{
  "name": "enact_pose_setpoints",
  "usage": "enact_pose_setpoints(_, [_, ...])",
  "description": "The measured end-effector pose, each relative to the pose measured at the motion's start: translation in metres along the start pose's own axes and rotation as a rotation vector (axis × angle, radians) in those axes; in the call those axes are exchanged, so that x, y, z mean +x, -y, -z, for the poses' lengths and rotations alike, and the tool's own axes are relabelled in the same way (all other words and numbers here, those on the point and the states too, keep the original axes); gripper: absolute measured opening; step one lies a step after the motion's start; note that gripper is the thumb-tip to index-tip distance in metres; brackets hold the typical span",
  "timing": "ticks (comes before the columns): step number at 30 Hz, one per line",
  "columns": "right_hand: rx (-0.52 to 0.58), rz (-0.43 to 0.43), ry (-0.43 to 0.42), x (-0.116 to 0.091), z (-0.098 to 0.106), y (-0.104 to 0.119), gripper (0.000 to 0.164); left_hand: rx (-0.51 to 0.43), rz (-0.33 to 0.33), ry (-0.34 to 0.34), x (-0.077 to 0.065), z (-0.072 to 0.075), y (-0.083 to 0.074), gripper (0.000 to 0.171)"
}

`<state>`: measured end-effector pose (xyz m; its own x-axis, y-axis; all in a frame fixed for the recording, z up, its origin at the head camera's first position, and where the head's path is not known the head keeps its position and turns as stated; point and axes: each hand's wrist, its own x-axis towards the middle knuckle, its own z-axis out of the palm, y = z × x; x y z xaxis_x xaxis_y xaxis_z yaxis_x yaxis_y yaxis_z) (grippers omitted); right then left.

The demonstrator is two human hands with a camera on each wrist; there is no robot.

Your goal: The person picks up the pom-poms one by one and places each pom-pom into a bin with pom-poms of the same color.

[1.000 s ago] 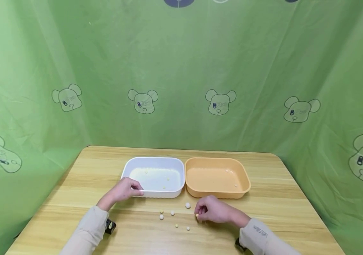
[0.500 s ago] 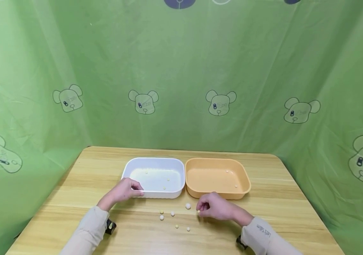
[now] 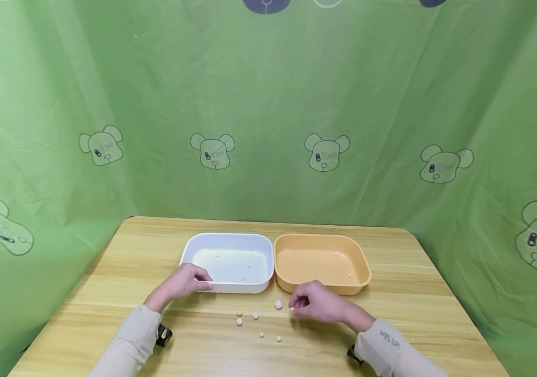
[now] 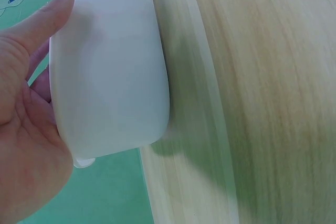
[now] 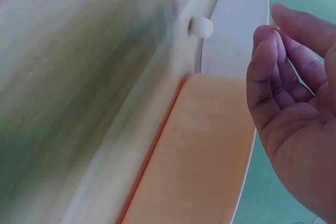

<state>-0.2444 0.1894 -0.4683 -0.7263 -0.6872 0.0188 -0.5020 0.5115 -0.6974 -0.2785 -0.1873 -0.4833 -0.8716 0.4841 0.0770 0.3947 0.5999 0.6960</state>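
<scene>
My left hand (image 3: 184, 280) grips the near left rim of a white plastic tub (image 3: 242, 288), thumb on the outside wall in the left wrist view. My right hand (image 3: 317, 302) is in front of the orange tub (image 3: 296, 287), pinching a small yellow ball (image 3: 292, 309) between thumb and fingertips. Only a sliver of that ball shows in the right wrist view. Just left of these fingertips a larger white ball (image 3: 278, 305) lies on the wooden table. Three small yellow balls, one of them a near ball (image 3: 243, 278), lie inside the white tub.
The tubs stand side by side. Two small white balls, a far one (image 3: 336, 254) and a near one (image 3: 349, 275), are in the orange tub. Nearer me lie yellow balls (image 3: 262, 334) and white balls (image 3: 239, 322). Green curtain (image 3: 268, 193) surrounds the table (image 3: 155, 235).
My right hand has moved up and away from me toward the orange tub, carrying the yellow ball. My left hand stays on the white tub's rim.
</scene>
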Motion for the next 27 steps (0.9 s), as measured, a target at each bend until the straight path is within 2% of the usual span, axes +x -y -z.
enact_pose_setpoints(14, [-0.006, 0.018, -0.026, 0.005, 0.005, 0.009, 0.008, 0.004, -0.006, -0.006, 0.0, -0.001, 0.001, 0.006])
enact_pose_setpoints(21, [-0.013, 0.059, -0.055, 0.009, 0.011, 0.014, 0.007, 0.0, 0.005, -0.007, 0.0, 0.0, 0.0, 0.005])
enact_pose_setpoints(27, [-0.016, 0.055, -0.062, 0.013, 0.015, 0.018, 0.012, 0.001, 0.005, -0.008, 0.0, -0.001, 0.001, 0.005])
